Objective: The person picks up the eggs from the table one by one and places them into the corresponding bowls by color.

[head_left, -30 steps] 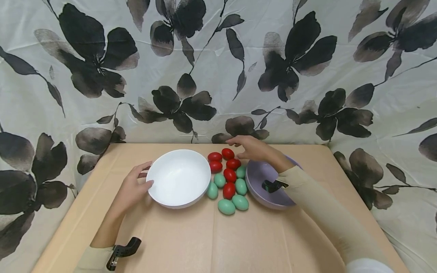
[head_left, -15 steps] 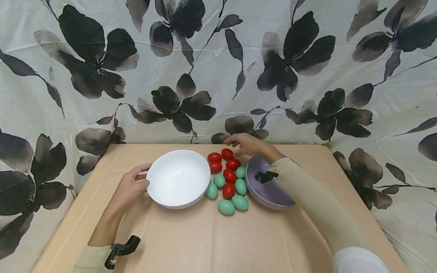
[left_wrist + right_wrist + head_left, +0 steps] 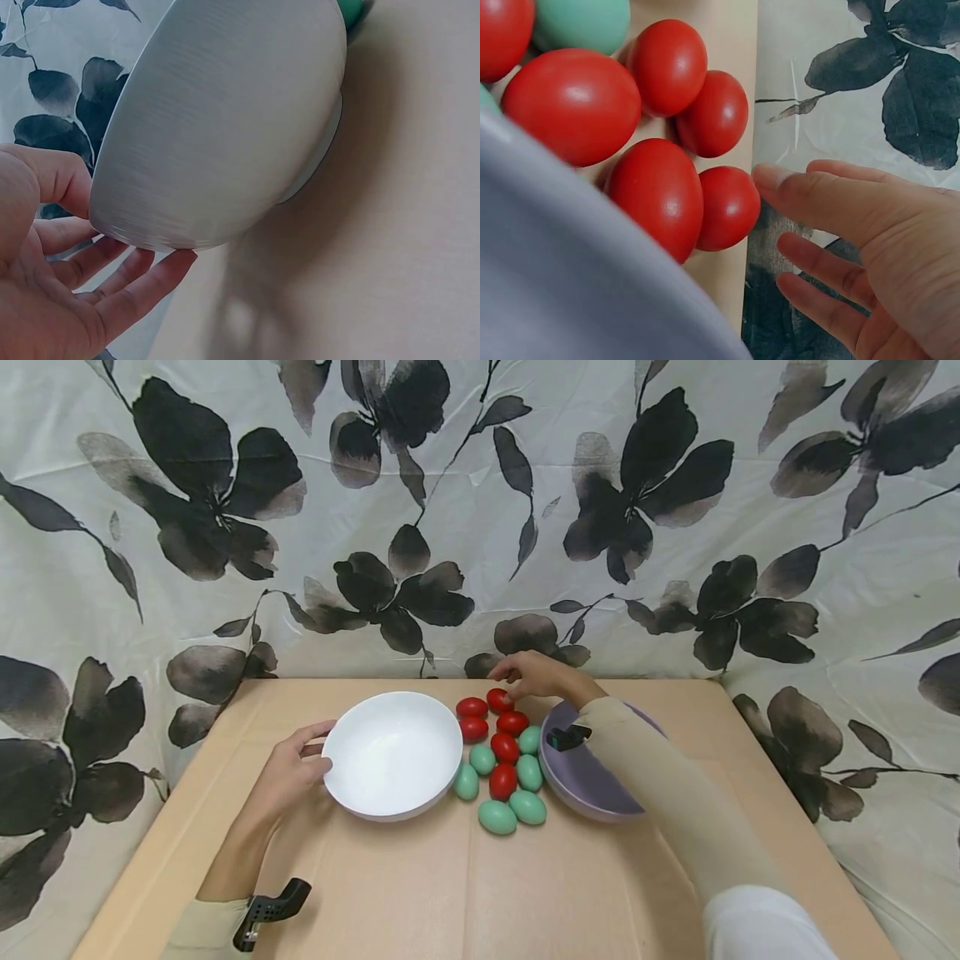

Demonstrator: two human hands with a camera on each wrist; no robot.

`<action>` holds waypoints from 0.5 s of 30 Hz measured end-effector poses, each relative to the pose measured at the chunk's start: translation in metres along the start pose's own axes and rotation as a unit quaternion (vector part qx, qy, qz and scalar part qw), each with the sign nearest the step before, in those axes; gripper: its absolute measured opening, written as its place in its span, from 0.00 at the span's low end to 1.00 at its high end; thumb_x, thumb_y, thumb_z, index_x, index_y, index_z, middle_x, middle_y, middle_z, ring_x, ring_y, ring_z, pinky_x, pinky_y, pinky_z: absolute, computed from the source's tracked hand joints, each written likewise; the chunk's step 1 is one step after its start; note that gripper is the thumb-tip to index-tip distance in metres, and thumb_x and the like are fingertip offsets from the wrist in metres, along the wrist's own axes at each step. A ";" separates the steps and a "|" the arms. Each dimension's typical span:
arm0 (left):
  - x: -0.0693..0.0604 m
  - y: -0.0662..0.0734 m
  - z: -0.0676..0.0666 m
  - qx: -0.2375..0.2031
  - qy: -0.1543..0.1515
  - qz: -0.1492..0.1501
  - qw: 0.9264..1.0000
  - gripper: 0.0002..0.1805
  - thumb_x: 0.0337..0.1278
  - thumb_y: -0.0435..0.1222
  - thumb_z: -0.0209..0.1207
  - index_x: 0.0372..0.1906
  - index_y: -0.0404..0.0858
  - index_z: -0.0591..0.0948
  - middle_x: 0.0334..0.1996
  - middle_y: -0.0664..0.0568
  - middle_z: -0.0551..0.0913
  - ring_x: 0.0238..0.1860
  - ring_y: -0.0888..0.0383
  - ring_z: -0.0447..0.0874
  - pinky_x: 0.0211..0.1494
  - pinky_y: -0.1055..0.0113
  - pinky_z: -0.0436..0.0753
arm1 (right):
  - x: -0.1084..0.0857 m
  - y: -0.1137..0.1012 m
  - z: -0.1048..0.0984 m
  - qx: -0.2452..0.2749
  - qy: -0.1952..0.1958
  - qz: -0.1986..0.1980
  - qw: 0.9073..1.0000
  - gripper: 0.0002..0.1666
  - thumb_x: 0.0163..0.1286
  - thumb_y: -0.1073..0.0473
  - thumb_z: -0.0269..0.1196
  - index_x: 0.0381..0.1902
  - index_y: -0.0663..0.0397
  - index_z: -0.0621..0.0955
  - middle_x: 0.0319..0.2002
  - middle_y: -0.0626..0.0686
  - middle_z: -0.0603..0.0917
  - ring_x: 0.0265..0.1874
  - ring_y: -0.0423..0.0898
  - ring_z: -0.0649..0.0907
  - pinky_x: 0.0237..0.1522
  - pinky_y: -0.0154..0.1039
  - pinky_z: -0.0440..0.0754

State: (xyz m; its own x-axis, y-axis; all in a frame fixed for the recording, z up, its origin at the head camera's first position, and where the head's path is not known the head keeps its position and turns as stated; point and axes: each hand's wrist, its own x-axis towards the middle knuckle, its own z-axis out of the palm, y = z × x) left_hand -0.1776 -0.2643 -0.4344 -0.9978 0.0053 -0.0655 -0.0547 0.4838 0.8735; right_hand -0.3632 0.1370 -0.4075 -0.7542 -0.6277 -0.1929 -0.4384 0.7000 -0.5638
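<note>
The far red egg [image 3: 730, 208] lies near the table's [image 3: 420, 893] far edge, at the end of a cluster with the other red eggs [image 3: 502, 782] and green eggs [image 3: 497, 817]. The right hand [image 3: 542, 675] hangs beside it, thumb and fingers well apart, gripping nothing; whether the thumb tip touches the shell I cannot tell. The step in hand looks like picking up this egg; the next move calls for closing thumb and fingers round it without nudging its neighbours. The purple bowl [image 3: 592, 785] stands toward the table's right edge, under the right forearm. Toward the left edge, the left hand [image 3: 288, 768] holds the white bowl's [image 3: 393, 756] side between thumb and fingers.
</note>
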 end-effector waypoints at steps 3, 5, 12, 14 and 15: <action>0.000 -0.001 -0.001 0.000 -0.003 0.001 1.000 0.35 0.60 0.26 0.55 0.75 0.33 0.65 0.70 0.31 0.68 0.66 0.33 0.72 0.44 0.71 0.84 | 0.005 0.000 0.000 -0.001 -0.004 0.005 1.000 0.27 0.64 0.65 0.68 0.62 0.50 0.82 0.62 0.58 0.82 0.62 0.59 0.80 0.62 0.50 0.80; 0.001 -0.002 -0.001 -0.001 -0.006 0.002 1.000 0.36 0.60 0.26 0.56 0.75 0.33 0.65 0.70 0.32 0.68 0.66 0.33 0.72 0.43 0.72 0.84 | 0.008 0.001 0.001 0.001 -0.010 0.008 1.000 0.28 0.64 0.66 0.68 0.63 0.52 0.81 0.62 0.59 0.82 0.62 0.59 0.79 0.62 0.50 0.80; 0.002 -0.005 -0.004 -0.010 -0.014 0.004 1.000 0.36 0.60 0.26 0.56 0.76 0.33 0.64 0.71 0.32 0.66 0.67 0.33 0.71 0.43 0.70 0.85 | 0.017 0.002 0.005 0.001 -0.023 0.025 0.999 0.28 0.65 0.67 0.69 0.64 0.57 0.80 0.61 0.59 0.82 0.61 0.58 0.80 0.61 0.47 0.81; 0.003 -0.004 -0.004 -0.010 -0.014 0.006 1.000 0.36 0.60 0.26 0.56 0.75 0.33 0.65 0.71 0.32 0.66 0.67 0.33 0.72 0.43 0.70 0.85 | 0.020 0.001 0.007 -0.007 -0.023 0.026 0.999 0.28 0.64 0.67 0.70 0.63 0.58 0.81 0.58 0.58 0.84 0.58 0.57 0.81 0.59 0.45 0.82; 0.003 -0.004 -0.004 -0.010 -0.014 0.007 1.000 0.36 0.60 0.26 0.56 0.75 0.34 0.65 0.71 0.32 0.67 0.66 0.33 0.72 0.43 0.70 0.85 | 0.021 0.001 0.008 -0.008 -0.023 0.028 0.999 0.27 0.64 0.66 0.70 0.63 0.58 0.81 0.57 0.58 0.84 0.57 0.56 0.82 0.59 0.44 0.82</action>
State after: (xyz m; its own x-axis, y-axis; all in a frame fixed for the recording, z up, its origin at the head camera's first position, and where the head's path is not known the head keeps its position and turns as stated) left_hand -0.1801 -0.2696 -0.4363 -0.9971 0.0366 -0.0672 -0.0425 0.4655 0.8840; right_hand -0.3755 0.1218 -0.4188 -0.7552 -0.6015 -0.2605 -0.4040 0.7401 -0.5376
